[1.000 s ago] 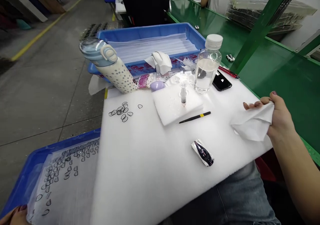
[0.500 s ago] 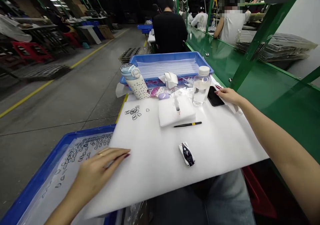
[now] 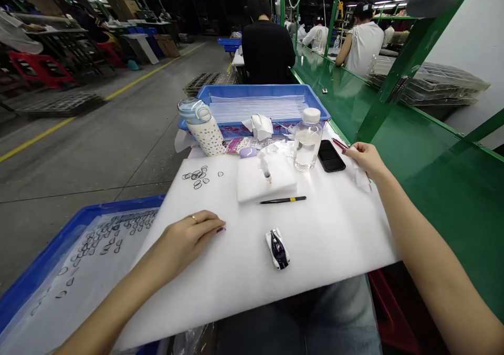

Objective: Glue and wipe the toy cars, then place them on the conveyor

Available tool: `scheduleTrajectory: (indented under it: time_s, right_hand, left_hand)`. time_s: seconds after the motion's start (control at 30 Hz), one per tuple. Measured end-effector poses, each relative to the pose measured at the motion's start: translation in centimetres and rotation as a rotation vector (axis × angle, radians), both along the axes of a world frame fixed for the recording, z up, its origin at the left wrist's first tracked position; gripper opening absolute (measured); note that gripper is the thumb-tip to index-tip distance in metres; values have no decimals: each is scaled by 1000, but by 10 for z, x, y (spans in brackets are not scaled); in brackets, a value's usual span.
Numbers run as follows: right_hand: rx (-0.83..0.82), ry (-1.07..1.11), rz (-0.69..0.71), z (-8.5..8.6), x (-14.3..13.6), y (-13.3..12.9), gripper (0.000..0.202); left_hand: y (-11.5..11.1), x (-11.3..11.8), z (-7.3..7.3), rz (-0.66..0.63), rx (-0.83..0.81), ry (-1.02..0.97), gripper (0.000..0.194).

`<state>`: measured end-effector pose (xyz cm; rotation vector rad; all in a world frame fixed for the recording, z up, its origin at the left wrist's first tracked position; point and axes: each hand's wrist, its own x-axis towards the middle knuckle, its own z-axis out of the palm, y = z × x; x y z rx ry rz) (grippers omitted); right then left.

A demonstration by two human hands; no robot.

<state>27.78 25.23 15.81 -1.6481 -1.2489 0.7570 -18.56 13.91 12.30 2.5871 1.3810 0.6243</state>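
Observation:
My left hand [image 3: 192, 239] lies over the white foam sheet [image 3: 331, 239], fingers stretched out and nothing held. To its right sits a small white and black toy car [image 3: 277, 250]. At the right edge of the sheet, my right hand [image 3: 366, 159] pinches a crumpled white tissue [image 3: 361, 179]. A red pen [image 3: 339, 144] lies at its fingertips, beside a black phone [image 3: 331, 156]. Black tweezers [image 3: 281, 200] with a yellow band rest before a foam block [image 3: 265, 179] carrying a syringe [image 3: 265, 167]. Several thin black rings [image 3: 199, 175] lie at the left.
A dotted tumbler [image 3: 207, 134] and a clear bottle of liquid [image 3: 307, 145] stand towards the back. Behind them is a blue tray [image 3: 260, 91]. Another blue tray [image 3: 92, 210] with many black rings sits lower left. A green conveyor [image 3: 425, 160] runs along the right; co-workers sit ahead.
My left hand has moved right across the foam, closer to the toy car. The right hand has shifted slightly right and towards me, baring more of the phone. The view has turned a little.

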Motion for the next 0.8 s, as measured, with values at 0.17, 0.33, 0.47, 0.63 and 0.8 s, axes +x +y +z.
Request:
scheduleTrajectory:
  time_s: [0.17, 0.33, 0.47, 0.63, 0.8]
  right_hand:
    - [179, 3, 43, -26, -11, -3, 30]
    - [263, -110, 132, -43, -7, -5, 28]
    - [265, -150, 141, -45, -6, -2, 24]
    - [284, -128, 74, -44, -5, -2, 21]
    - [288, -80, -120, -45, 2, 0, 23]
  left_hand:
    - [19, 16, 17, 25, -213, 25, 51]
    - [16, 4, 3, 57, -231, -67, 43]
    - [13, -12, -7, 59, -172, -69, 37]
    - [15, -13, -9, 67, -159, -67, 35]
    - [11, -6, -2, 133, -200, -66, 40]
